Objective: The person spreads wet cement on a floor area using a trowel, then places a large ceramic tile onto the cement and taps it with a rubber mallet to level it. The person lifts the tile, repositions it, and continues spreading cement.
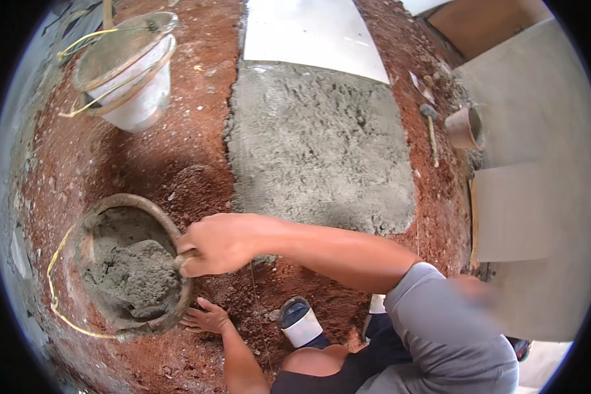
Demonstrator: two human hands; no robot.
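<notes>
My right hand [220, 244] is closed at the right edge of a mortar bucket [138, 200], and its fingers appear wrapped over the rim. Grey wet mortar [144, 272] lies heaped inside. The bucket's yellow cord handle [54, 302] hangs down along its left side. Lower down, my left hand [207, 318] has its fingers spread against or just beside the bucket's outer wall; whether it touches is hard to tell. My right forearm crosses in front of the near end of a grey mortar bed [322, 148].
A large white tile [312, 29] covers the bed's far part. Stacked buckets [134, 85] stand at the far left on red soil [200, 118]. A mallet [431, 128] and a small bucket [463, 128] lie by the right wall [532, 105]. A thin string [259, 315] runs near my feet.
</notes>
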